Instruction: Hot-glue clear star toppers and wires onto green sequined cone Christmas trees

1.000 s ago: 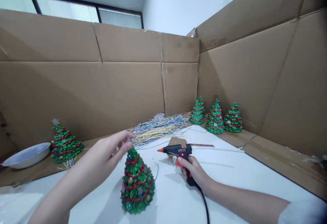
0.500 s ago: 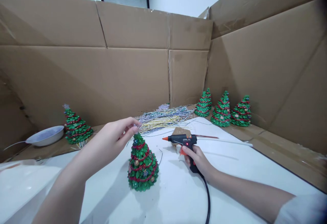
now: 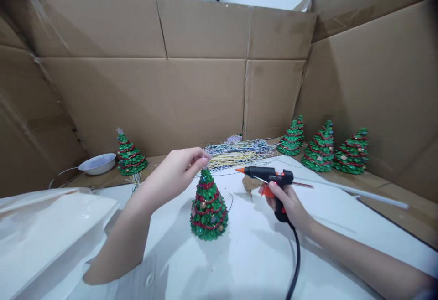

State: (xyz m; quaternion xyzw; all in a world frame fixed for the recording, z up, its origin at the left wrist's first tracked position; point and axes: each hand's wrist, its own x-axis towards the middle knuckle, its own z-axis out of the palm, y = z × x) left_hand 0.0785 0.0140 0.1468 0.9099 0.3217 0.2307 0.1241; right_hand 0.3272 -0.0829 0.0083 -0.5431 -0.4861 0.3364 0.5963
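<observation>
A small green Christmas tree (image 3: 208,209) with red garland and little ornaments stands on the white table (image 3: 246,263). My left hand (image 3: 179,172) is pinched at the tree's tip, holding a small silvery topper (image 3: 205,162) against it. My right hand (image 3: 285,202) grips a black hot glue gun (image 3: 270,179) with an orange nozzle and a lit red light. The nozzle points left and stays a short way to the right of the tree's tip. The gun's black cord (image 3: 294,263) runs toward me.
Three finished trees (image 3: 321,147) stand at the right cardboard wall (image 3: 369,85). Another tree (image 3: 130,156) and a white bowl (image 3: 97,163) sit at the left. A bundle of thin sticks (image 3: 236,150) lies at the back. A white bag (image 3: 51,227) lies at the near left.
The view has swung left and tilted down, so everything sits further right in the frame. My left hand stays pinched at the tree's tip. The glue gun keeps its place beside the tree.
</observation>
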